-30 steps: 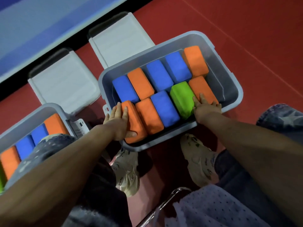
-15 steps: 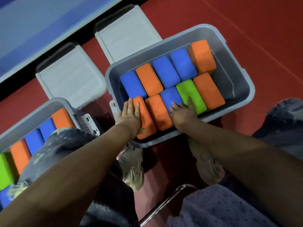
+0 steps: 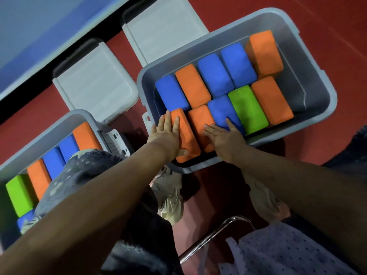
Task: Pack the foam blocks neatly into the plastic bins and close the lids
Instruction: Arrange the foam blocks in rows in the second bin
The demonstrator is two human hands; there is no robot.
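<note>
A grey plastic bin (image 3: 315, 82) on the red floor holds two rows of orange, blue and green foam blocks. My left hand (image 3: 165, 135) lies flat with straight fingers on the near-left orange block (image 3: 186, 135), thumb at its near end. My right hand (image 3: 223, 135) rests flat on the second orange block (image 3: 199, 120) and the blue block (image 3: 222, 108) beside it. A green block (image 3: 247, 108) stands to the right of the blue one. A second grey bin (image 3: 59, 124) at the left holds more blocks, partly hidden by my knee. Two white lids (image 3: 95, 86) (image 3: 162, 28) lie behind the bins.
My shoes (image 3: 170, 197) stand on the red floor just in front of the right bin. A chrome chair frame (image 3: 208, 239) shows near the bottom. A blue and white panel (image 3: 39, 30) runs along the far left. The right end of the right bin has a gap.
My right hand slid left from the green and right orange blocks to the blue and second orange blocks. My left hand stayed on the near-left orange block. The view shifted closer.
</note>
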